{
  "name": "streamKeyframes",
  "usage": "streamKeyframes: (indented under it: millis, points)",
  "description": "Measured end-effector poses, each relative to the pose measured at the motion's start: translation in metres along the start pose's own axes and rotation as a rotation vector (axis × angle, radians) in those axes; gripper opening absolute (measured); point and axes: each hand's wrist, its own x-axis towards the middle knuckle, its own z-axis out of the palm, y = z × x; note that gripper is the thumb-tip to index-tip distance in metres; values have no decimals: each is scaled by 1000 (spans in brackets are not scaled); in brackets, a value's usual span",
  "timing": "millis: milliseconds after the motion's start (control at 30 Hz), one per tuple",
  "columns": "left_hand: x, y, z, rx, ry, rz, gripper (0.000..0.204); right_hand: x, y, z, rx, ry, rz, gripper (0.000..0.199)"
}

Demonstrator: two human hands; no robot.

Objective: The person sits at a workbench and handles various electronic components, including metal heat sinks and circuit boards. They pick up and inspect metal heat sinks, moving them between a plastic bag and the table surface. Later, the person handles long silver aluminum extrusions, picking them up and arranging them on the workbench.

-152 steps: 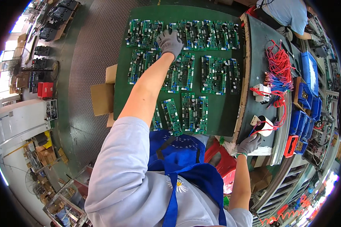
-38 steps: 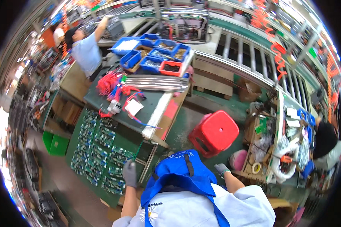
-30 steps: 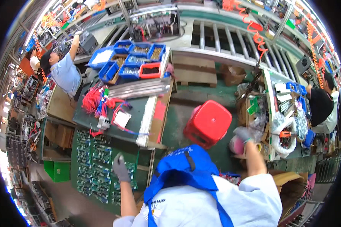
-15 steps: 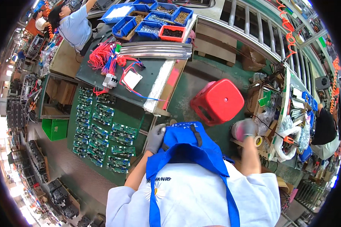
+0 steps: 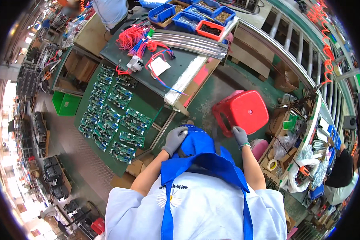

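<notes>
My left hand, in a grey glove with pale fingertips, is curled beside the blue apron that hangs from my neck. Its palm side is hidden, so anything inside it does not show. My right hand, also gloved in grey, has its fingers folded in. It overlaps the near edge of a red plastic stool; whether they touch I cannot tell. On a green surface to my left lie rows of green circuit boards.
Ahead stands a workbench with red wire bundles, metal strips and blue parts bins. A cluttered bench is on the right, near a seated person. A green crate sits at the left.
The view has swung, so the bench and boards sit farther right. My right hand, blurred before, has moved inward to the stool's near edge. My left hand stays by the apron.
</notes>
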Motion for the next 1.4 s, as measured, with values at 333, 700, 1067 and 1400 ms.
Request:
streamKeyframes:
  millis: [333, 700, 1067, 1400]
  points:
    - [76, 11, -47, -111, 559, 57, 36, -53, 202, 17, -196, -323, 217, 36]
    - [312, 32, -174, 701, 397, 73, 51, 129, -67, -73, 176, -67, 100, 33]
    - [312, 132, -277, -8, 472, 95, 28, 182, -239, -110, -69, 63, -193, 33]
    - [384, 153, -400, 359, 836, 53, 26, 296, -326, -155, -41, 35, -449, 31]
